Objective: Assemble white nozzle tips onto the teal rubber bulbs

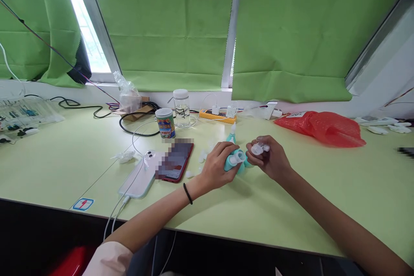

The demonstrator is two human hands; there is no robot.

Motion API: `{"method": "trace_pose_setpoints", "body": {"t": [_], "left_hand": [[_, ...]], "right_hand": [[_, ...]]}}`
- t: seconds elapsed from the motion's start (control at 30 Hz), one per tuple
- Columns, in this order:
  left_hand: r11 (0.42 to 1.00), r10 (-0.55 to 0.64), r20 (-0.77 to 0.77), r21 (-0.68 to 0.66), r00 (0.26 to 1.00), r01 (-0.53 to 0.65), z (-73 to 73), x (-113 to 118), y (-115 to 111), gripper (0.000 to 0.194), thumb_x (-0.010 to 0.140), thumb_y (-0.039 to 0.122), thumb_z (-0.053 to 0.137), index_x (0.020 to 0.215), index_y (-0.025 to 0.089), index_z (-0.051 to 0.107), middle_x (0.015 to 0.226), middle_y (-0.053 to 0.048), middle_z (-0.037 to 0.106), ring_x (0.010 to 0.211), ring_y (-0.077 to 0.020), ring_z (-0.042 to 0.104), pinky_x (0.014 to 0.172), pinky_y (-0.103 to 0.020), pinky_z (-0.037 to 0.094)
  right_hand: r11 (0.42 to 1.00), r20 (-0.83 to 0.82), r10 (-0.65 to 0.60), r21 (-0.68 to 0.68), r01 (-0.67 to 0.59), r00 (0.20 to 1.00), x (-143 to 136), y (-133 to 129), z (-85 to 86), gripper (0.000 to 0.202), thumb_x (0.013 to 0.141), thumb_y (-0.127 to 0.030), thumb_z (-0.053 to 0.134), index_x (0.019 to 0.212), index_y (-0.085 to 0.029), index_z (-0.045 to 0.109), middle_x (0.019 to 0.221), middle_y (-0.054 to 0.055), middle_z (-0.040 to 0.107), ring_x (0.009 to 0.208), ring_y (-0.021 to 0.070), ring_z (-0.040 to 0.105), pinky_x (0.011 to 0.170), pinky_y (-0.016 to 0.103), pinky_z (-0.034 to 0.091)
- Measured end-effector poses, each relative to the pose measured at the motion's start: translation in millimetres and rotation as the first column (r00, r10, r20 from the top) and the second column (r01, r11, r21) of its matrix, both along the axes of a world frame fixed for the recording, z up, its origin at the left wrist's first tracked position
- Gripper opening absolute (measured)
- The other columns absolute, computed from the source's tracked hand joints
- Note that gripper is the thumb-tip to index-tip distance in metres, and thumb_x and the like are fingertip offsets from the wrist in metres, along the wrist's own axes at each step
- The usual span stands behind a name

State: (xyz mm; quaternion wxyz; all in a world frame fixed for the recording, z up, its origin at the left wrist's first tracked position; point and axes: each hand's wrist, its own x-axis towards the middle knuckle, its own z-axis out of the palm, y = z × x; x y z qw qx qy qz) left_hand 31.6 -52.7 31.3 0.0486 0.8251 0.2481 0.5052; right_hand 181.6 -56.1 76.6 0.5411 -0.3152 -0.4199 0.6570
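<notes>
While my left fingers (pixel 224 148) grip a bottle (pixel 230 163), my right fingers (pixel 255 161) hold clear pieces (pixel 258 149): seemingly a fitting step, the next move calling for alignment.

At eight o'clock from the bare left hand (pixel 215 164), a thin, beaded black bracelet (pixel 187 193) rings the wrist (pixel 197 186); farther that way, a creased pale pink sleeve (pixel 108 261) ends on the arm (pixel 152 219). The right hand (pixel 273 161) is bare too.

Green blinds (pixel 161 26) over windows (pixel 86 21), daylight thru L gap; pale yellow-grn tbl (pixel 307 198) below; white wall (pixel 388 69) R.
</notes>
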Motion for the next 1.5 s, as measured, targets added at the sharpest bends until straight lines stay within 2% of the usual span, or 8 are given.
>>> {"method": "trace_pose_setpoints", "body": {"t": [0.3,0.57,0.7,0.87,1.0,1.17,1.33,1.5], "left_hand": [[0.978,0.182,-0.129,-0.078,0.975,-0.193,-1.1,-1,5,0.033,0.073,0.023,0.045,0.105,0.017,0.045,0.100,-0.009,0.047,0.091,-0.0193,0.044,0.078,-0.033,0.040],[0.975,0.197,-0.135,-0.074,0.971,-0.209,-2.2,0,7,0.043,0.066,0.016,0.047,0.108,0.014,0.041,0.099,-0.008,0.047,0.091,-0.0194,0.040,0.079,-0.033,0.038],[0.978,0.185,-0.178,-0.061,0.966,-0.199,-1.4,1,6,0.044,0.057,0.016,0.049,0.101,0.012,0.045,0.092,-0.008,0.048,0.085,-0.0204,0.040,0.074,-0.034,0.039],[0.976,0.211,-0.229,-0.002,0.950,-0.217,1.2,5,-2,0.023,0.053,0.013,0.044,0.076,0.016,0.048,0.078,-0.006,0.050,0.073,-0.0190,0.041,0.065,-0.033,0.039],[0.971,0.217,-0.284,-0.037,0.934,-0.237,2.7,8,-6,0.024,0.048,0.014,0.044,0.071,0.017,0.044,0.073,-0.005,0.050,0.069,-0.0190,0.041,0.057,-0.031,0.038],[0.963,0.248,-0.360,-0.013,0.899,-0.270,5.7,8,-9,0.014,0.051,0.016,0.042,0.065,0.018,0.040,0.067,-0.003,0.049,0.065,-0.0179,0.043,0.053,-0.029,0.036],[0.975,0.220,-0.364,0.065,0.905,-0.211,9.4,6,-13,0.006,0.055,0.018,0.040,0.061,0.018,0.037,0.061,-0.003,0.047,0.058,-0.0155,0.043,0.049,-0.027,0.033],[0.978,0.182,-0.340,0.157,0.923,-0.135,9.7,6,-12,0.006,0.062,0.024,0.037,0.060,0.018,0.036,0.059,-0.003,0.044,0.057,-0.0153,0.042,0.050,-0.028,0.034]], "right_hand": [[0.932,-0.068,-0.123,-0.350,0.091,0.990,13,29,-26.1,0.010,0.055,-0.014,0.044,0.047,-0.015,0.039,0.053,0.003,0.054,0.036,0.0033,0.039,0.032,0.013,0.031],[0.969,0.252,-0.074,0.246,0.010,0.965,-5,6,-34.1,0.008,0.068,-0.025,0.049,0.065,-0.019,0.045,0.037,-0.009,0.033,0.031,0.0035,0.023,0.031,0.016,0.017],[0.771,0.538,-0.357,0.632,-0.085,0.763,-12,-7,-37.2,0.030,0.058,-0.026,0.062,0.083,-0.020,0.046,0.044,-0.009,0.037,0.038,0.0052,0.030,0.037,0.018,0.025],[0.477,0.433,-0.718,0.876,-0.069,0.545,-16,-10,-41.9,0.010,0.067,-0.023,0.053,0.069,-0.020,0.044,0.046,-0.006,0.042,0.037,0.0056,0.036,0.038,0.018,0.028],[0.248,0.286,-0.865,0.958,-0.145,0.413,-16,-11,-39.5,0.008,0.066,-0.020,0.052,0.067,-0.020,0.044,0.045,-0.006,0.047,0.035,0.0063,0.040,0.038,0.018,0.031],[0.085,0.201,-0.924,0.938,-0.337,0.326,-10,-13,-38.8,0.011,0.067,-0.019,0.050,0.057,-0.020,0.046,0.041,-0.004,0.047,0.037,0.0078,0.041,0.041,0.021,0.031],[0.075,0.221,-0.892,0.933,-0.353,0.395,-8,-20,-32.5,0.011,0.067,-0.017,0.052,0.058,-0.021,0.047,0.041,-0.005,0.043,0.038,0.0074,0.037,0.041,0.022,0.029],[0.253,0.289,-0.832,0.957,-0.140,0.474,-14,-29,-22.4,0.011,0.066,-0.019,0.052,0.061,-0.021,0.043,0.041,-0.007,0.039,0.035,0.0059,0.032,0.038,0.019,0.028]]}}
